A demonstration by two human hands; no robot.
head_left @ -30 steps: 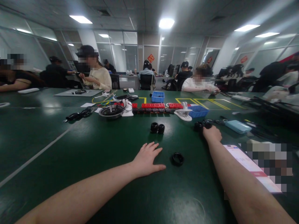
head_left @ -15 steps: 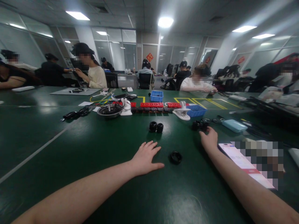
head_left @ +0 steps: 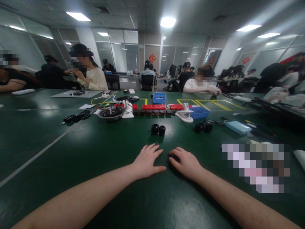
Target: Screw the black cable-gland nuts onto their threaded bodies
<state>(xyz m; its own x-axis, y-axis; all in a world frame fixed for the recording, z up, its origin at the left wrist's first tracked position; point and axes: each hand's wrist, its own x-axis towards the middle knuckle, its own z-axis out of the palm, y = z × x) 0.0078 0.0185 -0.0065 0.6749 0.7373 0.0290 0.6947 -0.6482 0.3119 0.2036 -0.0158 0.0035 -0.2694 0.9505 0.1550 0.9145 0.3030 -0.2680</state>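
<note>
My left hand (head_left: pixel 148 161) lies on the green table (head_left: pixel 107 200) with its fingers spread and nothing in it. To its right, my right hand (head_left: pixel 184 162) has its thumb and fingers closed around a shiny black ring (head_left: pixel 174 157) on the table, mostly covered by the fingers. Beyond both hands stand two short, black, round pieces, a larger one (head_left: pixel 155 129) touching a smaller one (head_left: pixel 162 130). Farther right sits another pair of black round pieces (head_left: pixel 199 127), apart from my hands.
Across the middle runs a row of red and black blocks (head_left: pixel 153 107), between a white clip stand (head_left: pixel 185 113) and a metal bowl (head_left: pixel 110 113). Blue baskets (head_left: pixel 159 98), a light blue case (head_left: pixel 238 127) and black cables (head_left: pixel 77 116) lie around. Several people sit beyond.
My right hand has left the right-hand pair of black round pieces, moved left and toward me, and closed on the black ring. My left hand has stayed put.
</note>
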